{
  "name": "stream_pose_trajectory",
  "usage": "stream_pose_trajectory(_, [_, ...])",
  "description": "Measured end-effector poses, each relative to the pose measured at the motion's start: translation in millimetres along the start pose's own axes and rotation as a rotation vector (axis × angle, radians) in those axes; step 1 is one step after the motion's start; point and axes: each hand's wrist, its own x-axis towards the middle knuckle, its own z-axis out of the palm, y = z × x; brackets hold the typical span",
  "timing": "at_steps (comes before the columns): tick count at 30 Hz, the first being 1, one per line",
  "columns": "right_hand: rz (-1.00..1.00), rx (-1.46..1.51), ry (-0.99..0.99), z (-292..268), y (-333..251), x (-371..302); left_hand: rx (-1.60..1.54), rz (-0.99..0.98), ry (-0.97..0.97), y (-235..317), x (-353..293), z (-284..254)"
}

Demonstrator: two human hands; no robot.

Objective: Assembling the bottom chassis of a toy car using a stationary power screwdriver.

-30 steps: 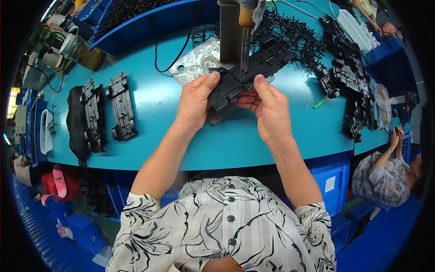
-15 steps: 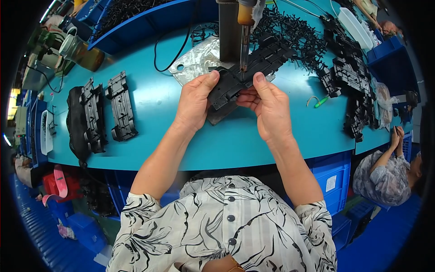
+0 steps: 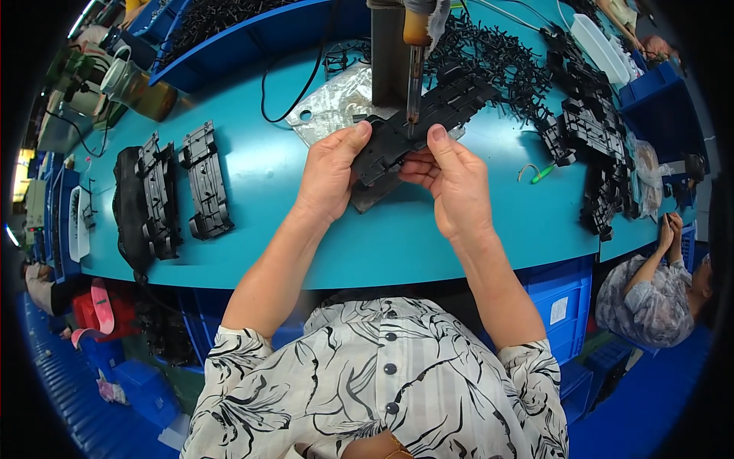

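Note:
A long black plastic chassis part (image 3: 451, 103) lies tilted under an upright soldering iron (image 3: 414, 84), its far end up to the right. My left hand (image 3: 330, 170) pinches the near left end, thumb on top and fingers hidden beneath. On the near right edge, my right hand (image 3: 456, 180) grips the same part between thumb and curled fingers. The iron's tip reaches down to the part's surface between my two thumbs; whether it touches cannot be made out. Beneath the part is a metal base plate (image 3: 336, 96) with a square post (image 3: 388, 61) rising from it.
Two similar black parts stand at left, one chassis part (image 3: 205, 180) beside a dark pouch (image 3: 130, 206). Small black sprues (image 3: 497, 65) pile up behind; more chassis parts (image 3: 592, 126) are stacked at right. A green-handled tool (image 3: 543, 174) lies nearby. Another person (image 3: 650, 294) sits at right.
The chassis part and both hands have shifted very slightly; the grip stays the same. The soldering iron looks a touch lower against the part.

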Motion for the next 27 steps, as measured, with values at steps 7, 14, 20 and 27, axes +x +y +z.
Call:
stream_pose_trajectory(7, [0.014,-0.007,0.017,1.9,-0.6,-0.3,-0.002,0.000,0.002,0.1,-0.2,-1.2])
stream_pose_trajectory(14, [0.006,-0.007,0.003,1.0,0.2,0.4,0.029,-0.002,0.042,0.7,-1.0,4.1])
stream_pose_trajectory(20, [0.002,0.003,0.002,1.7,0.6,1.6,0.011,-0.009,0.006,0.7,0.0,-0.7])
stream_pose_trajectory(27, [0.015,-0.010,0.002,1.8,-1.0,1.7,0.030,-0.009,0.014,0.8,-1.1,1.9])
